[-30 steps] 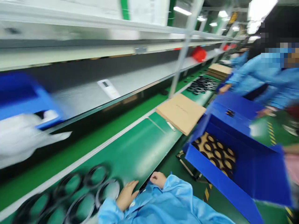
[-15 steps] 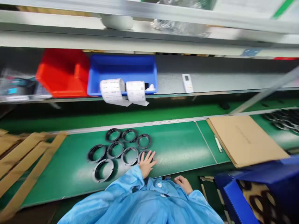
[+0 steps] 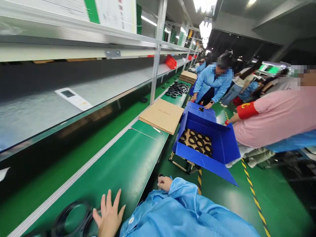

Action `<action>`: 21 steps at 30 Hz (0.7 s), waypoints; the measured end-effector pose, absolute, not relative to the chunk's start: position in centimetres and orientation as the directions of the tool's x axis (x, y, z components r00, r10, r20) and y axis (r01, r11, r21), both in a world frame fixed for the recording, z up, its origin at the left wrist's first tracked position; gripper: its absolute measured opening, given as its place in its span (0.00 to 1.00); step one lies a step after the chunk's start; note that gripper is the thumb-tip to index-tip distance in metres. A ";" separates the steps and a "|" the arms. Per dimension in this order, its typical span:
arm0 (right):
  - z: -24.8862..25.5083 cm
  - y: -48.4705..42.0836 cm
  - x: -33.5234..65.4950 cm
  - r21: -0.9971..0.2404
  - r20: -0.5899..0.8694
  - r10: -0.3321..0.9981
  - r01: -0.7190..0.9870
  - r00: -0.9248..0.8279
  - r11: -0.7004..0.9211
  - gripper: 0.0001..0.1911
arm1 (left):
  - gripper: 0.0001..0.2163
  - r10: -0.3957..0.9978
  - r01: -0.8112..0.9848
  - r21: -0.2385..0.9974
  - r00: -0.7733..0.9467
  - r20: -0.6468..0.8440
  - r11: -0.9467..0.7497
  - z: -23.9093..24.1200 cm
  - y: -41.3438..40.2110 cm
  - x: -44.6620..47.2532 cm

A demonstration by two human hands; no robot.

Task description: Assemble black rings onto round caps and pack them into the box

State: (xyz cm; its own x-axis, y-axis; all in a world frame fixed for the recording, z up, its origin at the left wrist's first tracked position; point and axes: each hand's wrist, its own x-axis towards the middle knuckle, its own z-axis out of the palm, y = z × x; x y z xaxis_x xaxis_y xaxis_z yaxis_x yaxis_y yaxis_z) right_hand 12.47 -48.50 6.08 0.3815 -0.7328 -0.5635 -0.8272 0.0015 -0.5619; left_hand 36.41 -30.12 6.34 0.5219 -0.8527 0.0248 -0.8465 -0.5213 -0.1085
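My left hand (image 3: 108,215) lies flat with fingers spread on the green bench (image 3: 118,164), touching black rings (image 3: 71,220) at the bottom left. My right hand (image 3: 165,183) rests curled at the bench's near edge, fingers folded in; nothing shows in it. Both arms wear light blue sleeves. A blue box (image 3: 209,141) on a low stand to the right holds several black rings on cardboard (image 3: 195,140).
Flat cardboard sheets (image 3: 161,115) lie farther along the bench, with more black rings (image 3: 177,89) beyond. A white remote (image 3: 73,98) sits on the shelf. A person in pink (image 3: 274,115) and another in blue (image 3: 212,82) stand by the blue box. Yellow-black tape marks the green floor.
The view has swung from the bench front to the right along the line. My left hand stays on the rings, fingers now spread wider; my right hand stays at the bench edge.
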 end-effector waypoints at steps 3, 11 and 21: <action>6.1 -49.9 7.5 -0.546 -0.569 -0.790 -0.823 0.229 0.155 0.06 | 0.21 -0.911 -0.910 -0.044 0.412 0.034 -0.413 7.1 -32.1 36.5; 4.2 -51.6 -3.6 -0.679 -0.492 -0.863 -0.572 -0.112 0.461 0.11 | 0.23 -0.988 -0.940 0.305 0.153 -0.023 -0.153 6.6 -38.4 36.7; 0.7 -66.3 -14.3 -0.858 -0.335 -0.880 -0.278 -0.337 0.433 0.12 | 0.20 -0.995 -0.825 0.564 -0.010 -0.095 -0.046 9.1 -51.1 31.0</action>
